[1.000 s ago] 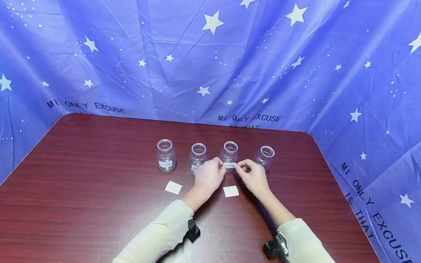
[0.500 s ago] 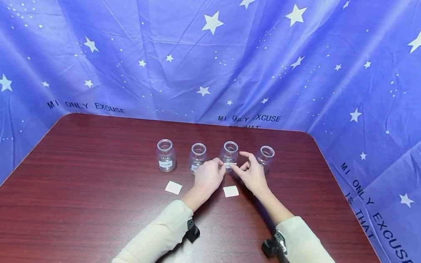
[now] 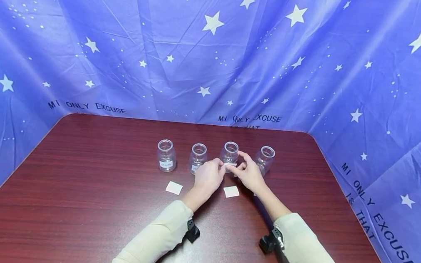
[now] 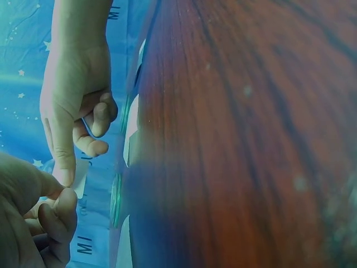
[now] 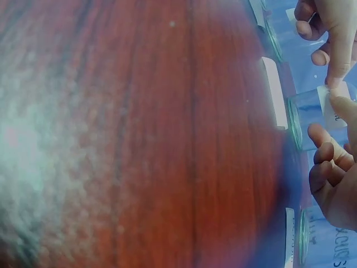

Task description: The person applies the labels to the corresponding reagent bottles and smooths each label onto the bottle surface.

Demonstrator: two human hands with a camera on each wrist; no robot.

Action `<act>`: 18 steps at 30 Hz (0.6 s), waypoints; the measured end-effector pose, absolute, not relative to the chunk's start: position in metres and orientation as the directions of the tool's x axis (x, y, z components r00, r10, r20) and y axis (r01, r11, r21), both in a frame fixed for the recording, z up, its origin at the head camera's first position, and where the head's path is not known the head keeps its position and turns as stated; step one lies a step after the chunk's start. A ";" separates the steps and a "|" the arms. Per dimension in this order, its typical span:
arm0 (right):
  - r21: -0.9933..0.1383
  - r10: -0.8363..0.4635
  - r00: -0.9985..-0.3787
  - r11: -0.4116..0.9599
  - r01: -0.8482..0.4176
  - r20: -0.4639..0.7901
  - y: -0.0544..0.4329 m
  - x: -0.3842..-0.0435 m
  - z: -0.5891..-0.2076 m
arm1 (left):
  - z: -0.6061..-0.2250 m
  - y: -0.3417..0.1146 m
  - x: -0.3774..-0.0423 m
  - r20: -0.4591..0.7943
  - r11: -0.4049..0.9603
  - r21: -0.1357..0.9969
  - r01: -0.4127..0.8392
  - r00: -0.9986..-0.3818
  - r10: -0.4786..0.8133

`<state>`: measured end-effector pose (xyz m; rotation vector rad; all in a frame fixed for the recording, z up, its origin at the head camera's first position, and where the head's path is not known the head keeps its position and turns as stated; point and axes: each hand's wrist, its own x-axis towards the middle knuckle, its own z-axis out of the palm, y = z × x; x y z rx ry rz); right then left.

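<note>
In the head view, a white label (image 3: 233, 165) with small print lies against the front of the third clear glass jar (image 3: 230, 149). My left hand (image 3: 208, 176) pinches the label's left end between thumb and index finger. With its thumb, my right hand (image 3: 254, 178) presses the label near that same end; its index finger reaches along the jar's right side, and its other fingers are loosely bent. Both thumbs meet at the label's edge in the right wrist view, where the label (image 5: 333, 114) stands in front of the jar. My fingers hide part of it.
Two labelled jars, the far left one (image 3: 166, 156) and its neighbour (image 3: 198, 157), stand left of my hands. Another jar (image 3: 266, 155) is at the right, partly hidden. Two white paper pieces, one left (image 3: 174, 187) and one right (image 3: 231, 191), lie on the brown table (image 3: 87, 204).
My right hand has let go of the label's right end. Its thumb has slid left along the label, while its index finger has opened out beside the jar. My left hand keeps its place.
</note>
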<state>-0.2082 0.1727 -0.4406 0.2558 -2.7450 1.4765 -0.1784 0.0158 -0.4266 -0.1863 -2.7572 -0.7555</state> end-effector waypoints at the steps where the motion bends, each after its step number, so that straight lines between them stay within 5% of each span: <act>1: -0.826 -0.137 -0.986 0.542 -0.154 0.094 0.173 -0.208 -0.441 | -0.427 0.016 -0.178 0.298 0.855 0.480 0.195 -0.953 0.050; 18: -0.832 -0.134 -0.986 0.534 -0.154 0.097 0.175 -0.208 -0.441 | -0.425 0.017 -0.178 0.237 0.888 0.439 0.134 -0.971 0.030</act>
